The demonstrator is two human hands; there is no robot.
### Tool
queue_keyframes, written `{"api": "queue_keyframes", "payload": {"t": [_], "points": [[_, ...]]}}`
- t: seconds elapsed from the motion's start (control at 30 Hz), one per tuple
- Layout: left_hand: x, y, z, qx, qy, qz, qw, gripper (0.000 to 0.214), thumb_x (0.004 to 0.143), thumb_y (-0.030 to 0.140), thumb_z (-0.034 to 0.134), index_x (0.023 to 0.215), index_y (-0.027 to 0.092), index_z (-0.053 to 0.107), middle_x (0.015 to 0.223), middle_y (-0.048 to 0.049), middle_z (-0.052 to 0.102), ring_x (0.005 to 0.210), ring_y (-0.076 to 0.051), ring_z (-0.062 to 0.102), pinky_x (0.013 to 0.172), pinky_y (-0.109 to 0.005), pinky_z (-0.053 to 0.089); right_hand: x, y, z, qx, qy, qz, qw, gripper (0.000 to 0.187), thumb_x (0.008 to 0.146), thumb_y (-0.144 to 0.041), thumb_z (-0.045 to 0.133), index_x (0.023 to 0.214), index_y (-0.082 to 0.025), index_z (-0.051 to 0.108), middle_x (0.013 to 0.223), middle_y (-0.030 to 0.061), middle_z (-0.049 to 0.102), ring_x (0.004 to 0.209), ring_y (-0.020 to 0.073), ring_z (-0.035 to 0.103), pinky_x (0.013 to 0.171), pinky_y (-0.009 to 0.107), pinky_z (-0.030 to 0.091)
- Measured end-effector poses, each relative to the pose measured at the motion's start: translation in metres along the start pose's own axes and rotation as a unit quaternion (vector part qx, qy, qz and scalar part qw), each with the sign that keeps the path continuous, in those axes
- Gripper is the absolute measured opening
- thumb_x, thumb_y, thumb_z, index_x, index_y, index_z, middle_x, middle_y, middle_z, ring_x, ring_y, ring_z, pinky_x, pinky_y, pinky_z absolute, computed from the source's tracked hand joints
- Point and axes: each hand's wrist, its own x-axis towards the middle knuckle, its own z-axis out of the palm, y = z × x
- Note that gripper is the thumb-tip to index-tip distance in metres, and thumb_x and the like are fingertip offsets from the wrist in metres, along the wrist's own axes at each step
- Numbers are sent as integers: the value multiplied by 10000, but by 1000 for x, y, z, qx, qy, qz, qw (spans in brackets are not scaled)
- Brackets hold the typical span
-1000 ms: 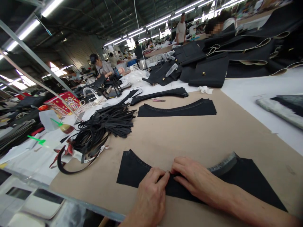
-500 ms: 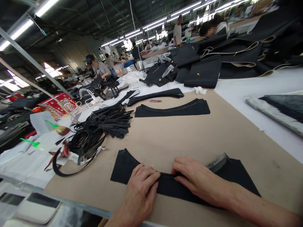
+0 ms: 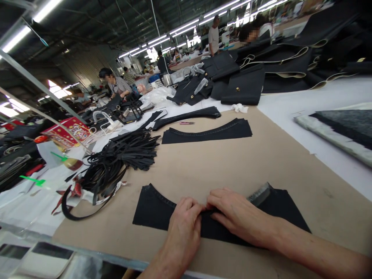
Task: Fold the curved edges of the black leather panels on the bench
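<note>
A black curved panel (image 3: 152, 211), of leather or cloth, lies flat in front of me, its hollow edge facing away. My left hand (image 3: 186, 223) has its fingers bent and pressed together on that edge, near the middle. Just right of it, my right hand (image 3: 234, 209) pinches the same edge, and the fingertips of both hands almost meet. To the left the edge is folded over, with small pleats along it. A grey strip (image 3: 259, 194) of the edge stands up to the right of my right hand. My hands and forearm cover part of the panel.
A similar panel (image 3: 207, 131) lies farther back, near small pink-handled snips (image 3: 186, 123). Left is a bundle of black straps (image 3: 130, 151) and green-tipped glue bottles (image 3: 70, 161). Black bag parts (image 3: 244, 83) are heaped behind. Other people work in the background.
My left hand has slid right along the folded edge, up to my right hand. My right hand stays on nearly the same part of the edge. The view has shifted slightly.
</note>
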Motion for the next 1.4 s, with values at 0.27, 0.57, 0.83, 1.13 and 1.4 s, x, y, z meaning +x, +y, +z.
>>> {"api": "queue_keyframes", "payload": {"t": [0.27,0.57,0.83,1.13,1.4], "points": [[-8,-1,10,31,32,49,998,343,874,45,382,969,194,676,877,-58,621,847,-200,557,750,-332,494,-6,4,-4,7,-5,-10,1000,129,853,-69,558,842,-197,571,874,1,578,857,181,535,799,325,370],[-32,-20,18,150,75,218,961,494,815,26,380,1295,92,477,1162,-131,609,1118,-233,525,941,-372,485,-15,11,-5,13,-16,-6,1000,121,868,-79,556,856,-199,566,903,5,578,875,187,530,832,337,368],[-22,-8,6,18,79,131,988,257,867,71,500,1065,205,595,960,-48,624,951,-200,548,839,-353,490,-19,11,-8,7,-12,-12,1000,134,873,-80,557,884,-214,564,909,-8,569,866,186,530,825,340,364],[-1,20,24,-52,14,1,999,388,791,-24,502,1046,244,621,968,-26,583,964,-209,519,855,-367,465,-23,11,-14,0,-6,-9,1000,131,853,-65,557,876,-193,557,909,12,576,878,196,534,823,337,381],[5,27,23,-28,12,22,999,372,807,-21,448,997,220,657,882,-38,587,883,-202,543,772,-337,482,-29,17,-17,6,7,-10,1000,111,853,-84,582,847,-195,574,875,3,568,864,187,525,814,325,379]]}}
